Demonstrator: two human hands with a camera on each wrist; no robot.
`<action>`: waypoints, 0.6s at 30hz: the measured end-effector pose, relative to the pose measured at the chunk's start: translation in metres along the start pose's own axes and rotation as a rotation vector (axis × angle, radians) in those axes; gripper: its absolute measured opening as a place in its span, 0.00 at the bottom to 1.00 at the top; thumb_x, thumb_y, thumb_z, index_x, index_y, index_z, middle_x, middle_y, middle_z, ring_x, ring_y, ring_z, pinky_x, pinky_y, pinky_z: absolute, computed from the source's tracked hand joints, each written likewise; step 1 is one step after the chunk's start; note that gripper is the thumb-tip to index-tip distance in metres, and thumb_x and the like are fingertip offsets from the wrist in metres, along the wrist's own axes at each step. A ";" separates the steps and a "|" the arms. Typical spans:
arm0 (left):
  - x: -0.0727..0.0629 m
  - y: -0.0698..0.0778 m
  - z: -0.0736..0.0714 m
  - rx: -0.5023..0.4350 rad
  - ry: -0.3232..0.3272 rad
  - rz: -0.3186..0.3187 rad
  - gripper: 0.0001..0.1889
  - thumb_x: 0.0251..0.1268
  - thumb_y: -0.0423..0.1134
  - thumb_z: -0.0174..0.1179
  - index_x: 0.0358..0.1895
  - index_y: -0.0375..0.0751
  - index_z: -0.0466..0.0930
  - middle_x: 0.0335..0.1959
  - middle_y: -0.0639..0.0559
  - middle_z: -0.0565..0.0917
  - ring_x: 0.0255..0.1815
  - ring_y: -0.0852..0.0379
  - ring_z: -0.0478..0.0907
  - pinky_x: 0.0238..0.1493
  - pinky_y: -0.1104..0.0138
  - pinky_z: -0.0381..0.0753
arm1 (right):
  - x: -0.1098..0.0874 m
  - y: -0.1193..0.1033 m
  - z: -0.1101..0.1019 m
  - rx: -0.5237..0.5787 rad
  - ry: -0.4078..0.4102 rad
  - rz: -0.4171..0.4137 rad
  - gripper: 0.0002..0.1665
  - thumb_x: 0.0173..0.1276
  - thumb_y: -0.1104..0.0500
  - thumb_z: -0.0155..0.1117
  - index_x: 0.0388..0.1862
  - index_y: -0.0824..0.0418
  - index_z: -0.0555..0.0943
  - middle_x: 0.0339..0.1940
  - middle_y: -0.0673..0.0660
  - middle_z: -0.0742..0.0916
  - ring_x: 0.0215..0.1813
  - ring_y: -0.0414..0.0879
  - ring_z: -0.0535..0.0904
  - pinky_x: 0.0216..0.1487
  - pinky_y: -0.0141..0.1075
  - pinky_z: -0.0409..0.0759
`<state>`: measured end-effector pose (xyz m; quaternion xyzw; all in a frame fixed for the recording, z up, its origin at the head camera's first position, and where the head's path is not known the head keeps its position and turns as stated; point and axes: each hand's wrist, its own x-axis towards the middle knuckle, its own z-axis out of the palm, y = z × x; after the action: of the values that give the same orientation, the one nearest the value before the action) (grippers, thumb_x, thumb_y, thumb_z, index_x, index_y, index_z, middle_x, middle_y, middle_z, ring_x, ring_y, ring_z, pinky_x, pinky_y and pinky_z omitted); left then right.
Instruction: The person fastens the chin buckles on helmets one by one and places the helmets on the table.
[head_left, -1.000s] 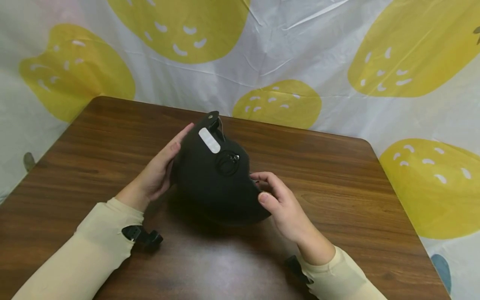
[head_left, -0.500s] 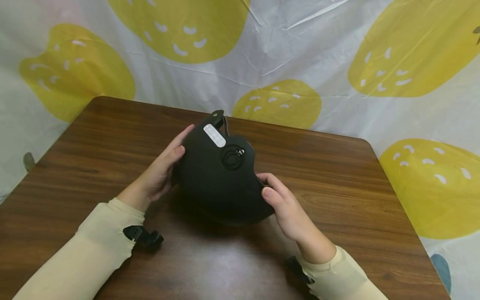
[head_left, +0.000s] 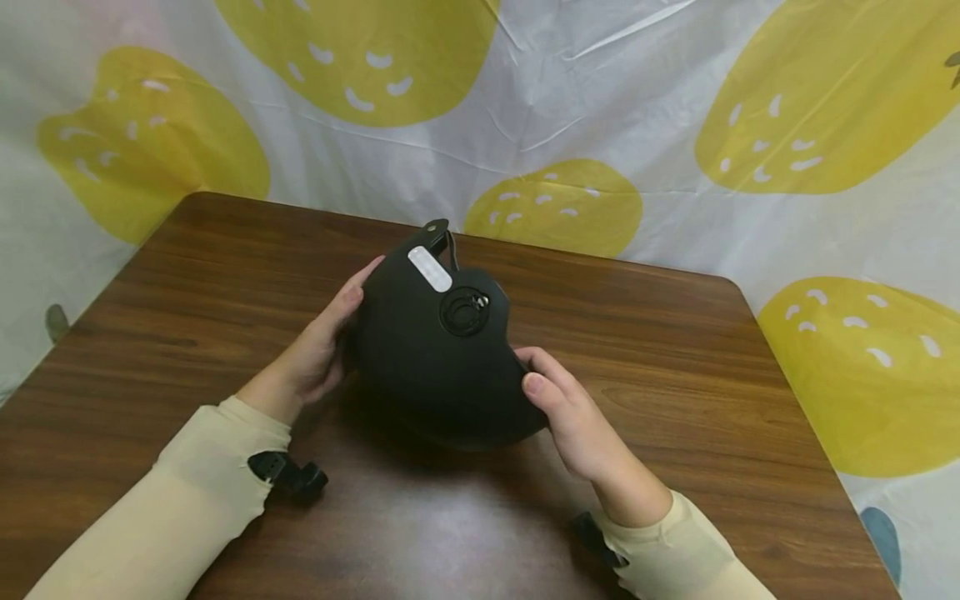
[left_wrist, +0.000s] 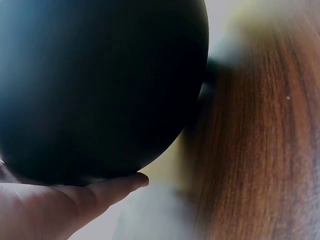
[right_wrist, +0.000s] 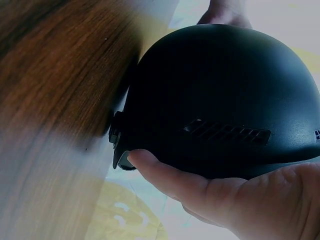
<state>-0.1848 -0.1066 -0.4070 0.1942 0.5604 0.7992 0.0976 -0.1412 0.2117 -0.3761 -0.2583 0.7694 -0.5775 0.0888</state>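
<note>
A black helmet (head_left: 435, 367) is tilted between both hands near the middle of the table, with a white oblong patch (head_left: 430, 269) and a round ring-shaped fitting (head_left: 464, 310) on its shell. My left hand (head_left: 315, 358) grips the domed left side, its thumb on the near surface and other fingers partly hidden behind. At the right edge, my right hand (head_left: 566, 417) holds the rim, thumb outside and fingers tucked past the edge. From the right wrist, a slatted vent (right_wrist: 230, 132) shows in the shell beside the right thumb. Whether the helmet touches the table is unclear.
The brown wood-grain table (head_left: 712, 400) lies beneath both arms. Behind it hangs a white cloth (head_left: 660, 75) printed with large yellow shapes. Black camera straps (head_left: 288, 477) show at the sleeve cuffs.
Over the last second the helmet has turned slightly and shifted a little right, its patch and ring moving up and right. The right thumb settles closer over the rim. Both hands keep their hold.
</note>
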 end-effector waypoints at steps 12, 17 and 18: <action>-0.005 -0.012 -0.003 -0.226 0.028 -0.095 0.21 0.86 0.63 0.46 0.70 0.64 0.75 0.61 0.60 0.80 0.59 0.60 0.77 0.59 0.64 0.78 | -0.003 -0.007 0.003 0.040 -0.014 -0.002 0.25 0.84 0.53 0.44 0.61 0.73 0.75 0.48 0.59 0.88 0.52 0.46 0.85 0.57 0.37 0.81; -0.006 -0.015 -0.003 -0.248 0.032 -0.087 0.16 0.83 0.63 0.51 0.64 0.68 0.78 0.58 0.61 0.80 0.56 0.61 0.77 0.56 0.64 0.78 | -0.002 -0.008 0.005 -0.043 0.053 -0.064 0.22 0.87 0.55 0.45 0.64 0.69 0.76 0.53 0.60 0.86 0.56 0.49 0.83 0.59 0.37 0.80; -0.006 -0.016 -0.003 -0.245 0.032 -0.082 0.17 0.83 0.63 0.52 0.65 0.69 0.77 0.59 0.61 0.79 0.57 0.61 0.76 0.56 0.64 0.78 | -0.002 -0.008 0.006 -0.058 0.077 -0.088 0.22 0.88 0.55 0.47 0.67 0.68 0.74 0.56 0.61 0.85 0.58 0.50 0.82 0.61 0.36 0.79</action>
<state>-0.1813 -0.1059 -0.4237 0.1450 0.4674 0.8600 0.1445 -0.1346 0.2056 -0.3707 -0.2720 0.7765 -0.5678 0.0262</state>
